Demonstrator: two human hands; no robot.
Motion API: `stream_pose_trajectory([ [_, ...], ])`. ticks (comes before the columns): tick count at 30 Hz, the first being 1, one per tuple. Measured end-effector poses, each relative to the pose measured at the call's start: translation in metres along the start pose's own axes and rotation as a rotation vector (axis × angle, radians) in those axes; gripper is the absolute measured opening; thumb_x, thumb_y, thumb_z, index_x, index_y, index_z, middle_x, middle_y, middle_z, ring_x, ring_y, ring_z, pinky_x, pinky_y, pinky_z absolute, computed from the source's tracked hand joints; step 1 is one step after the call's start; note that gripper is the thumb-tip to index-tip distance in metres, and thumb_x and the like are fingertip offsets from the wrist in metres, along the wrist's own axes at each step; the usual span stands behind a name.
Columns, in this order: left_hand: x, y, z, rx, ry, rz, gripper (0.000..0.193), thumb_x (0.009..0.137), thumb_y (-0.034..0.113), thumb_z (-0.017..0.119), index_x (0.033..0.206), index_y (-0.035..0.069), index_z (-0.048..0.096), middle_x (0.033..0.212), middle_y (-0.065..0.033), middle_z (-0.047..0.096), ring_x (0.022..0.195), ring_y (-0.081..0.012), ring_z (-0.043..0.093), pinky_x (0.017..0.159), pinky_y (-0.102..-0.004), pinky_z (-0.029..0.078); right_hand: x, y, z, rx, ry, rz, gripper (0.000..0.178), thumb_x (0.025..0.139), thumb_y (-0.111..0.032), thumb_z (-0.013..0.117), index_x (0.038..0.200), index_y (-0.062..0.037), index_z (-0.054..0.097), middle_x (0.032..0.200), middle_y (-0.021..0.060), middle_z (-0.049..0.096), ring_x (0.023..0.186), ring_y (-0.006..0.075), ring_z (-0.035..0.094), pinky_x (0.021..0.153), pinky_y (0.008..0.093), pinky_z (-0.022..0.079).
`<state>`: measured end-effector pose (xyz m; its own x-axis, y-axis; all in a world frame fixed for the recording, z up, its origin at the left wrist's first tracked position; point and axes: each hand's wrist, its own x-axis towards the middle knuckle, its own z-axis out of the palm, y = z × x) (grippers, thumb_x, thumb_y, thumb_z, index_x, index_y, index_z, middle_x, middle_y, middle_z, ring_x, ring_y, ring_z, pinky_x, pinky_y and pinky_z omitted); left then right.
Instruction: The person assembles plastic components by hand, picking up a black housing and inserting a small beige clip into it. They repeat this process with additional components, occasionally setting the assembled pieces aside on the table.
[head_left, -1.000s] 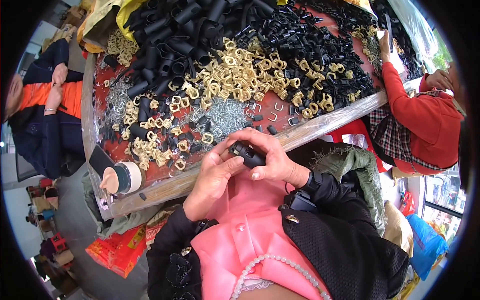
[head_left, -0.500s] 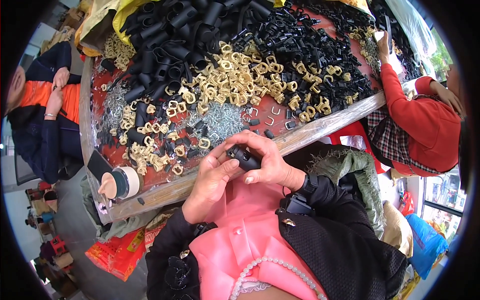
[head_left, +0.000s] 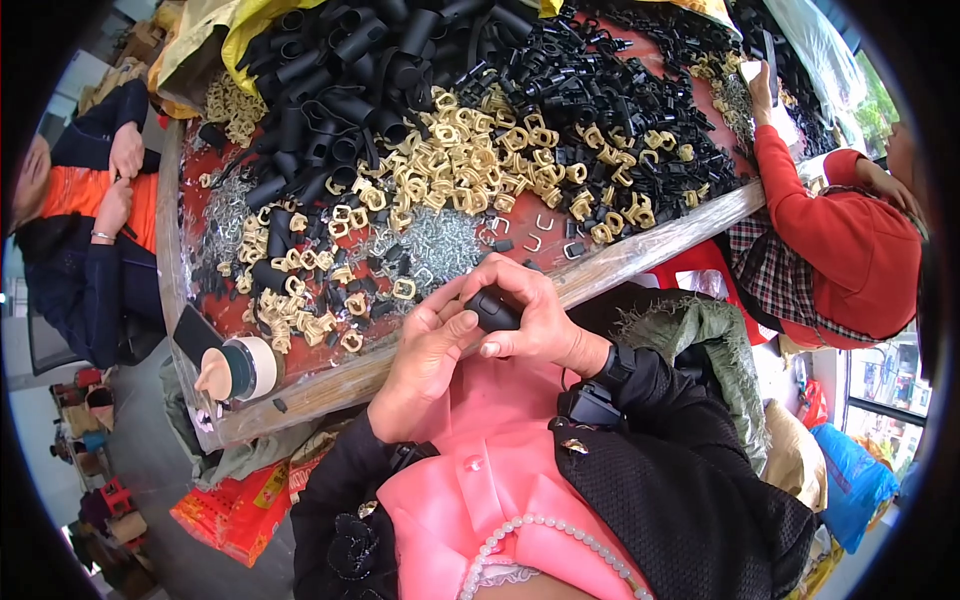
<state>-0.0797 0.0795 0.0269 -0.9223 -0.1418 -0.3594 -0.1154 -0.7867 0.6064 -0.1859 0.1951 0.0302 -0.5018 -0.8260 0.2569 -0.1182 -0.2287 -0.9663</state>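
Both hands hold a short black tube-shaped part (head_left: pixel 493 311) just over the table's near edge. My right hand (head_left: pixel 540 318) wraps round it from the right, with the thumb below and the fingers over the top. The fingers and thumb of my left hand (head_left: pixel 428 345) close on its left end. Its smooth rounded side shows; the ends are mostly hidden by fingers. Beyond the hands lie a heap of small silver metal pieces (head_left: pixel 440 243) and a pile of gold-coloured ring-like parts (head_left: pixel 470 150). Bent U-shaped metal pieces (head_left: pixel 540 230) lie to their right.
Black tubes (head_left: pixel 350 110) and small black fittings (head_left: pixel 590 95) heap over the red table (head_left: pixel 230 315). A wooden rail (head_left: pixel 660 235) edges it. A jar (head_left: pixel 245 368) and a dark flat slab (head_left: pixel 193 335) stand at the near left corner. Co-workers sit at left and right.
The black part has turned in my hands: its open, notched end faced up before, and now a smooth rounded side shows. Both hands stay in nearly the same place.
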Motion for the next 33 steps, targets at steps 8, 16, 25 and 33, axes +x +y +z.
stream_pose_trajectory([
  [8, 0.004, 0.002, 0.009, 0.23, -0.04, -0.109, 0.052, 0.074, 0.011, 0.062, 0.118, -0.001, 0.036, 0.096, -0.0103, 0.055, 0.085, -0.0151, 0.055, 0.075, -0.0235, 0.046, -0.044, -0.037, -0.071, 0.048, -0.03, 0.143, 0.034, 0.071, -0.03, 0.06, 0.086, -0.0002, 0.054, 0.082, 0.006, 0.053, 0.075, 0.0129, 0.051, 0.067, 0.0246, 0.04],
  [16, 0.017, 0.007, 0.0, 0.35, -0.102, -0.102, 0.047, 0.077, 0.016, 0.059, 0.116, -0.001, 0.038, 0.092, -0.0107, 0.057, 0.08, -0.0134, 0.055, 0.071, -0.0224, 0.044, -0.172, -0.095, -0.138, -0.99, -0.126, 0.656, 0.039, 0.066, -0.031, 0.065, 0.086, 0.0014, 0.056, 0.077, 0.0115, 0.058, 0.071, 0.0239, 0.056, 0.065, 0.0292, 0.044],
  [25, 0.013, 0.005, -0.001, 0.354, -0.064, -0.104, 0.044, 0.079, 0.017, 0.057, 0.114, -0.002, 0.04, 0.092, -0.0113, 0.057, 0.078, -0.0132, 0.055, 0.07, -0.0224, 0.045, -0.028, -0.054, -0.152, -0.996, 0.447, 0.125, 0.028, 0.069, -0.019, 0.061, 0.088, -0.0004, 0.054, 0.072, 0.0125, 0.054, 0.065, 0.0274, 0.054, 0.058, 0.0334, 0.042],
  [33, 0.01, 0.004, -0.004, 0.304, -0.033, -0.085, 0.042, 0.079, 0.015, 0.056, 0.114, -0.002, 0.04, 0.092, -0.0125, 0.057, 0.078, -0.0149, 0.056, 0.069, -0.0234, 0.046, 0.05, 0.024, -0.204, -1.374, 0.58, 0.176, 0.029, 0.069, -0.03, 0.059, 0.082, -0.0048, 0.055, 0.076, 0.012, 0.056, 0.072, 0.0304, 0.055, 0.062, 0.0393, 0.042],
])
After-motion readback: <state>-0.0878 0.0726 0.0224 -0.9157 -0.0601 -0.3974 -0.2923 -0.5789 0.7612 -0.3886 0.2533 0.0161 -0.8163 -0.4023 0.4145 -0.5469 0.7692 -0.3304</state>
